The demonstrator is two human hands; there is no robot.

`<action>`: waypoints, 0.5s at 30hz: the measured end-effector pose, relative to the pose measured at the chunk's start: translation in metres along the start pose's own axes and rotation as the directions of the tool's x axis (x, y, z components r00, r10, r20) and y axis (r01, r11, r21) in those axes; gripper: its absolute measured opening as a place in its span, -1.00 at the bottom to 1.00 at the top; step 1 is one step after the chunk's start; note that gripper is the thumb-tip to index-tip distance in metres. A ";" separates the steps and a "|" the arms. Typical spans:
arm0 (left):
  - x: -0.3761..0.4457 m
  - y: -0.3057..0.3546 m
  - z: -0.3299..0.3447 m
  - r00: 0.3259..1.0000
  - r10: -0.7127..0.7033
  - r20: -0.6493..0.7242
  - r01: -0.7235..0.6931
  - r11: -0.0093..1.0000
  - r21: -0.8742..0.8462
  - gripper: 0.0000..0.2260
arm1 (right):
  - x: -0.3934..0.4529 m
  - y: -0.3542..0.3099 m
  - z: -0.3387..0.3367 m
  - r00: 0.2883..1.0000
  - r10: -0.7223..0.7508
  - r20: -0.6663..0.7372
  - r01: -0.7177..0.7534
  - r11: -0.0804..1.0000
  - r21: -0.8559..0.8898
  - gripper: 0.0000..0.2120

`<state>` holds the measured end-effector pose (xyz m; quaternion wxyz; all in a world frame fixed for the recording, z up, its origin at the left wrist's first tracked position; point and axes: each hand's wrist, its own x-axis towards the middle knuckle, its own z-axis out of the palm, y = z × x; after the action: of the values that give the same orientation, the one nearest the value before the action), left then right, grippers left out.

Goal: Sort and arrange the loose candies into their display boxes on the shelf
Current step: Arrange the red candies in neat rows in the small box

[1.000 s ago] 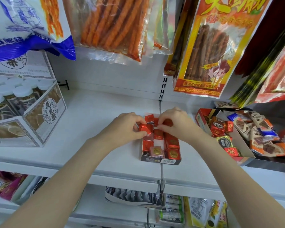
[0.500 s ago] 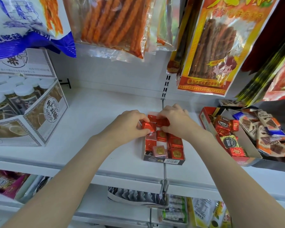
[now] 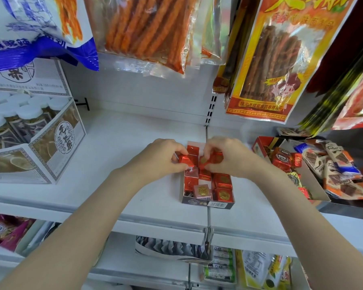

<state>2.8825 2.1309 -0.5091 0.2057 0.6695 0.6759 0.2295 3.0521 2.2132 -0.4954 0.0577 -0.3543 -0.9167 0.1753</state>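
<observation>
White metal shelving (image 3: 122, 143) under hanging snack bags (image 3: 143, 28).

Carton of white-capped jars (image 3: 27, 130) at left; hanging snack bags (image 3: 143, 28) overhead; packets (image 3: 172, 249) on lower shelf.

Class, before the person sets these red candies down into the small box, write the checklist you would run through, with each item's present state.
1. Left hand grips a red candy: ok.
2. Right hand grips another red candy: ok.
3. Both hands over the small display box: ok.
4. Free slot under the hands: cannot tell, hidden.
5. Box holds one kind only: not ok, a pink candy sits among the red.
6. Box lies flat on the shelf: ok.
</observation>
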 end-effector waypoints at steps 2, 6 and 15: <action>0.000 0.000 0.000 1.000 -0.004 0.006 0.004 1.000 0.004 -0.72 | -0.003 0.001 0.005 0.996 0.019 0.083 -0.012 0.997 -0.081 -0.80; 0.000 0.001 0.002 1.000 -0.004 0.002 0.004 1.000 0.025 -0.69 | -0.006 0.002 0.009 0.992 0.077 0.099 -0.068 0.993 -0.095 -0.73; 0.000 0.002 0.002 1.000 -0.010 0.007 0.010 1.000 0.006 -0.68 | 0.009 0.002 0.021 0.987 0.044 -0.153 -0.089 0.951 -0.296 -0.77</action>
<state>2.8855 2.1305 -0.5096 0.2074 0.6675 0.6792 0.2240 3.0420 2.2147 -0.5158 0.0633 -0.4014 -0.9137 0.0091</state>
